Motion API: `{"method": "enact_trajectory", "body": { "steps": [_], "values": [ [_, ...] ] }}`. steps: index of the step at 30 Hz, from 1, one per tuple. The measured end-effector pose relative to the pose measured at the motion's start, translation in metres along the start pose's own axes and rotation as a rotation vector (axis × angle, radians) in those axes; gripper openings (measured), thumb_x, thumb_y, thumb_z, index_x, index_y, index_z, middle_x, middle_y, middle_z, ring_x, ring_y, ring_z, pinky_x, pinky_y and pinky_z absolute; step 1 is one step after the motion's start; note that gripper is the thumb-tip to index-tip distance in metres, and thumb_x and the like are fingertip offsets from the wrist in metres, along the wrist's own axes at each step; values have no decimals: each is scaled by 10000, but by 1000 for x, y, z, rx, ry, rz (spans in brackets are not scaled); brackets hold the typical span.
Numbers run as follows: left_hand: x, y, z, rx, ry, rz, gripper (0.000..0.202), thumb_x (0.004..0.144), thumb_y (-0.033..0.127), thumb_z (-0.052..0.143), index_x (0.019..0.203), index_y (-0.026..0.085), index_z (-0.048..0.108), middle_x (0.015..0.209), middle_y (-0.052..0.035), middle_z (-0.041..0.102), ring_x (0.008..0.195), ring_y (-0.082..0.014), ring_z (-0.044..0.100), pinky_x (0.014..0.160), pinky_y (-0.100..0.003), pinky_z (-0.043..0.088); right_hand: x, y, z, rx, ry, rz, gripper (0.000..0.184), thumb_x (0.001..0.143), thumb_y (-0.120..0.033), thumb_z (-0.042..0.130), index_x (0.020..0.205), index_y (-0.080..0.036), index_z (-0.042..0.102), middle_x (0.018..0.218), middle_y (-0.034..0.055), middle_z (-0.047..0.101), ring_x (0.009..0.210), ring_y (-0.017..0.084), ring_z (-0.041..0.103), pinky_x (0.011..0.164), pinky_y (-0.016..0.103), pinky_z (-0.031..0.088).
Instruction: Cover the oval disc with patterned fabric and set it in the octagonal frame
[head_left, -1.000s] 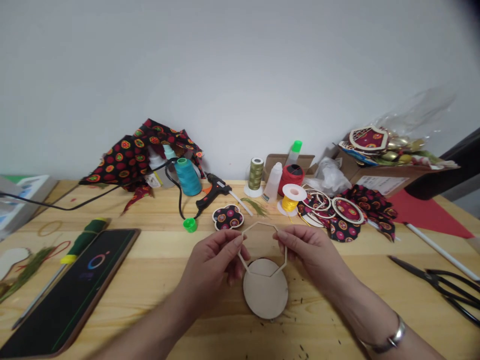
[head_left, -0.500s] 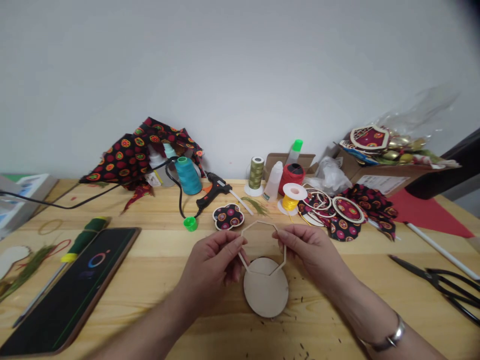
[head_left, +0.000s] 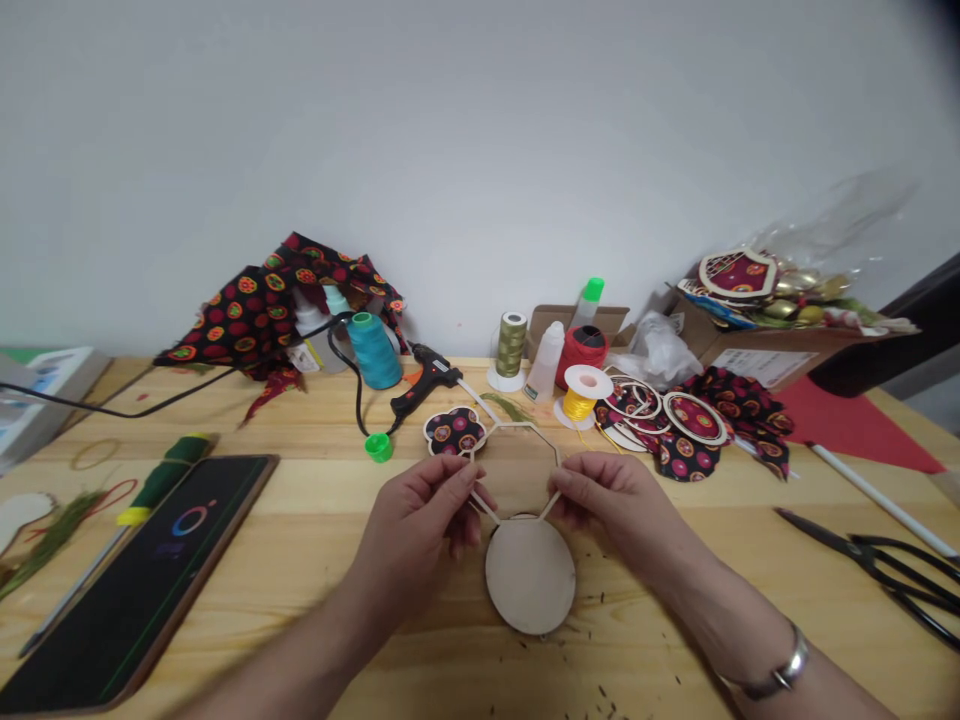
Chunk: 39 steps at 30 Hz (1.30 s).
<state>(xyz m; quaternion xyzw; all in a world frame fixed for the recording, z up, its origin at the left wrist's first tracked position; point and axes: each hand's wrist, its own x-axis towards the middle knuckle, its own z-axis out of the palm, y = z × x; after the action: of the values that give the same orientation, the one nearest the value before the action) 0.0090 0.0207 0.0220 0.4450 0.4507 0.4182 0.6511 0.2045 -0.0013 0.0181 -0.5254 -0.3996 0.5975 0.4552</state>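
Note:
Both my hands hold a thin wooden hexagon frame (head_left: 517,427) above the table. My left hand (head_left: 424,520) pinches its left side and my right hand (head_left: 611,500) pinches its right side. The frame tilts away from me, with its far edge near the flower-shaped patterned piece (head_left: 454,431). Just below the frame a plain wooden disc (head_left: 530,575) lies flat on the wooden table (head_left: 315,560). A metal bracelet (head_left: 784,675) is on my right wrist.
A black tablet (head_left: 142,570) lies at the left. A glue gun (head_left: 424,385), thread spools (head_left: 512,350), glue bottles and patterned fabric (head_left: 262,305) line the back. Patterned hoops (head_left: 694,420) and a cardboard box sit at the right. Black scissors (head_left: 877,570) lie at the right edge.
The hexagon frame has tipped away from me and moved slightly further back, so its near edge now only meets the disc's far rim. Both hands kept their grip.

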Motion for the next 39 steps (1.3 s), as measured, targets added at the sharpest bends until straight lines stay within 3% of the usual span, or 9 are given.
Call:
{"method": "enact_trajectory", "body": {
  "steps": [28, 31, 35, 37, 39],
  "values": [
    [1, -4, -2, 45, -32, -7, 251, 775, 381, 700, 745, 134, 665, 635, -22, 675, 419, -69, 518, 397, -171, 398, 0, 1, 1, 86, -15, -11, 292, 680, -421, 772, 589, -167, 660, 537, 9, 638, 471, 81, 504, 483, 227, 373],
    [0, -3, -1, 60, -6, 12, 254, 785, 390, 688, 827, 143, 648, 761, -38, 705, 442, -73, 537, 406, -183, 416, 0, 0, 1, 109, -15, -3, 296, 671, -417, 785, 592, -159, 663, 526, 9, 637, 463, 78, 501, 474, 221, 362],
    [-1, -5, -2, 157, 97, 193, 285, 870, 380, 591, 1079, 186, 601, 844, -36, 706, 535, -111, 594, 467, -214, 464, 0, -1, 0, 153, -5, 11, 288, 661, -408, 801, 620, -152, 678, 535, 16, 654, 468, 76, 509, 470, 208, 360],
    [-1, -7, -3, 320, 118, 414, 248, 909, 287, 541, 1132, 210, 618, 977, -68, 706, 721, -152, 660, 596, -246, 524, -1, -1, 0, 185, -5, 24, 286, 656, -407, 805, 628, -151, 681, 532, 17, 656, 460, 74, 509, 459, 200, 356],
    [-1, -10, -5, 515, 103, 681, 271, 895, 161, 531, 1121, 238, 661, 1220, -90, 645, 1012, -201, 653, 822, -299, 537, -1, -2, -1, 217, -8, 42, 287, 655, -405, 807, 619, -152, 677, 521, 12, 651, 447, 68, 505, 449, 191, 354]
  ]
}}
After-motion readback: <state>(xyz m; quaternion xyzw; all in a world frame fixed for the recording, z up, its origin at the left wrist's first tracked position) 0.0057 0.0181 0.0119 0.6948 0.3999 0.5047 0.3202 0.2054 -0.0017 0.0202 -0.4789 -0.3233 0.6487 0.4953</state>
